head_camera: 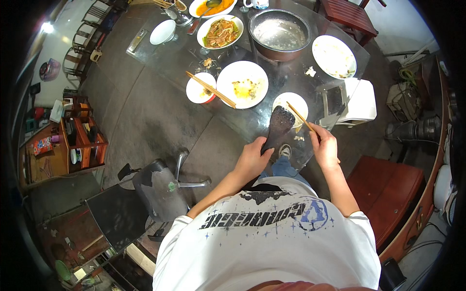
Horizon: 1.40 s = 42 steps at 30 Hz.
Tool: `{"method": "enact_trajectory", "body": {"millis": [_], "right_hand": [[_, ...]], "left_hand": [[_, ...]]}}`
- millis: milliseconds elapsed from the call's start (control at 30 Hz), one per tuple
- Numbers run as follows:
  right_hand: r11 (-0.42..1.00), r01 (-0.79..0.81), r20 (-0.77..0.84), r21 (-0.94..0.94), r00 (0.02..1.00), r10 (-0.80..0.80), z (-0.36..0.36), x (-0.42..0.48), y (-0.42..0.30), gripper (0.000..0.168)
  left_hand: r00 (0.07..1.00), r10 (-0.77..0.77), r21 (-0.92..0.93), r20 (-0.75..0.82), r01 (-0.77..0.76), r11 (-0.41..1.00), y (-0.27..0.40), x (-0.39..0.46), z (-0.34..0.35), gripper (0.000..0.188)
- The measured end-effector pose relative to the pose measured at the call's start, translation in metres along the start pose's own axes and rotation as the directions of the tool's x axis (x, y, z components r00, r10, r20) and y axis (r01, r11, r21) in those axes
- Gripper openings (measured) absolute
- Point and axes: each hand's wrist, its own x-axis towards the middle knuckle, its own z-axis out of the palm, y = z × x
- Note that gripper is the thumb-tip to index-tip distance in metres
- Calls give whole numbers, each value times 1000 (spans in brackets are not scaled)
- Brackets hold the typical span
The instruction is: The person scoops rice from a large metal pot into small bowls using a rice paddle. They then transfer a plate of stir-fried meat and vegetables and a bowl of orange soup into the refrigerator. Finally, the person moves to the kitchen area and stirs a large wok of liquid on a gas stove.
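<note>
My left hand [253, 157] grips the handle of a dark rice paddle [280, 122], its broad end over a small white bowl [281, 99]. A pair of wooden chopsticks [300, 115] is held in my right hand [324, 145], tips pointing over the same bowl. Left of it, a white plate [238, 98] bears yellowish food remains. Beside that plate stands another small bowl [196, 84] with a red outside, and chopsticks [211, 89] lie across it onto the plate's edge. Farther back is a metal pot [279, 55] with whitish residue inside.
The glass tabletop [174, 69] also carries an oval plate with scraps [334, 57], a dish of meat and greens [221, 33], an orange dish [218, 8] and a tilted white bowl [162, 32]. A white stool [358, 102] stands at the right; an office chair [160, 189] is lower left.
</note>
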Motion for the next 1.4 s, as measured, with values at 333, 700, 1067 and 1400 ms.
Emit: {"method": "enact_trajectory", "body": {"millis": [333,700,1067,1400], "right_hand": [[996,-22,30,90,999,20,6,-10,-12,21],[999,-29,-72,19,997,30,7,-24,-7,23],[986,47,-137,160,990,-25,-1,-51,-45,23],[999,22,1,-31,1000,-22,-3,-32,-35,22]], "left_hand": [[999,-18,68,39,15,998,-12,-6,-2,26],[997,76,333,13,-76,940,-16,-20,-9,31],[842,529,611,-103,-367,702,-38,-28,-23,37],[830,541,567,-139,-381,730,-37,-11,-21,32]]}}
